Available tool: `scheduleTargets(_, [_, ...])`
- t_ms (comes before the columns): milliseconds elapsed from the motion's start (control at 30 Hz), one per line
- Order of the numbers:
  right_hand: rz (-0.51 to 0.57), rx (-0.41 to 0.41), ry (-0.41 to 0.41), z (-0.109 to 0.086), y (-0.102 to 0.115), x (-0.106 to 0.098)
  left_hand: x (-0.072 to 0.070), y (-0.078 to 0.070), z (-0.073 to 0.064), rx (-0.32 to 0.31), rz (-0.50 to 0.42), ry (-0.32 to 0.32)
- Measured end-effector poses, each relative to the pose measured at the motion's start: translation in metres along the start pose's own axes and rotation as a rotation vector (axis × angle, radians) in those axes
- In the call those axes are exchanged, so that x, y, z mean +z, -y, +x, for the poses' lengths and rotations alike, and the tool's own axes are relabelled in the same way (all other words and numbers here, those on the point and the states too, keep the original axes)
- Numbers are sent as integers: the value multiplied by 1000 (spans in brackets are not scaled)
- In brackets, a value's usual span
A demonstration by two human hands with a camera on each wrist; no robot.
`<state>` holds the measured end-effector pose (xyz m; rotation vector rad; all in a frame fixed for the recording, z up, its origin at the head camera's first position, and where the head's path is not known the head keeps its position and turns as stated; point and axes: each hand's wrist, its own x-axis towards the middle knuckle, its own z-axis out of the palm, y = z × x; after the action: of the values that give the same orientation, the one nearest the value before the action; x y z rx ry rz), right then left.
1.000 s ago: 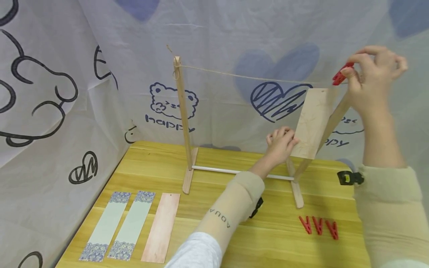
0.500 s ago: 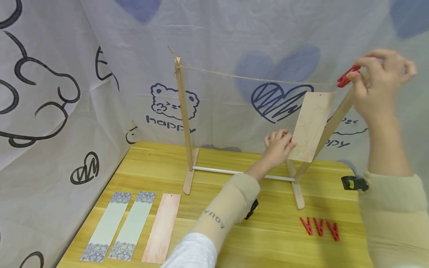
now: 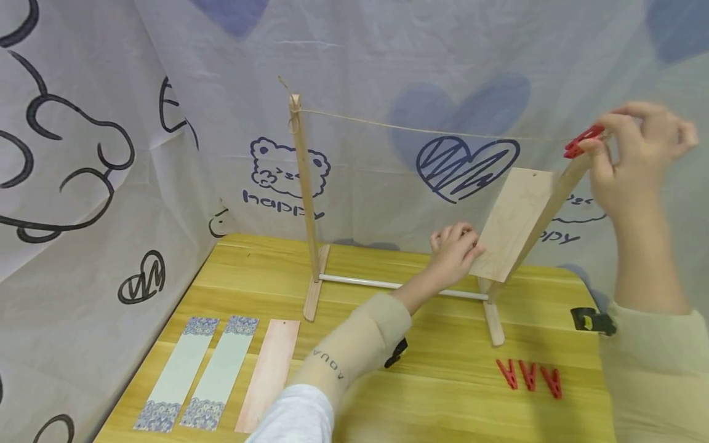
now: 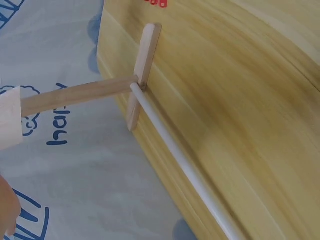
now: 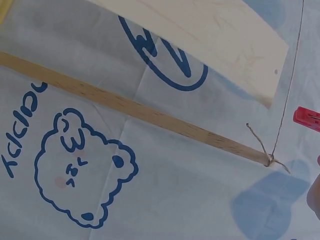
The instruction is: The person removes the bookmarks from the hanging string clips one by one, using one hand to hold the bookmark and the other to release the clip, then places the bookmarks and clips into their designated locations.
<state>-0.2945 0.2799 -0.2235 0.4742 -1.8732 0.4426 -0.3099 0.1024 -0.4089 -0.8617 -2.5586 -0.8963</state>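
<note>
My left hand [image 3: 455, 251] grips a pale wooden-looking bookmark card [image 3: 515, 224] by its left edge, tilted. The card has a small hole near its top edge. In the right wrist view, that top end of the card [image 5: 230, 55] lies beside the string [image 5: 291, 85], apart from it. My right hand [image 3: 637, 160] pinches a red clothespin [image 3: 583, 141] by its handles near the right end of the string [image 3: 388, 124]. The clothespin [image 5: 306, 118] is apart from both string and card in the right wrist view.
A wooden frame holds the string between its left post [image 3: 304, 191] and right post [image 3: 545, 215], with a white crossbar [image 3: 362, 282] below. Several red clothespins [image 3: 528, 375] lie front right on the table [image 3: 443, 381]. Two blue-patterned cards [image 3: 180, 369] and a pink card [image 3: 270, 369] lie left.
The card has come down below the string, with my left hand moving down and slightly left. My right hand has lowered and shifted right, still pinching the clothespin.
</note>
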Motion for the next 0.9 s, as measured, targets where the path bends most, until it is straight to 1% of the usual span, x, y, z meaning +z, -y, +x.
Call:
scheduleTargets(133, [3,5,-1,-4,3,-2,-2,2,-7,15,10,-29])
scheduleTargets(333, [18,18,-12,-9,8,-5,-5,6,-17,27,13,-43])
scheduleTargets(400, [21,19,-17,-11,9,-5,-5,8,-21,27,31,-50])
scheduleTargets(567, [19,19,-27,-17,8,-6,-4,12,-30,33,64,-71])
scheduleTargets(667, [17,16,-36,-21,5,-7,-5,16,-36,32,60,-82])
scheduleTargets(900, [-23,30,15,-34,-4,-9,-5,24,-46,12,36,-105])
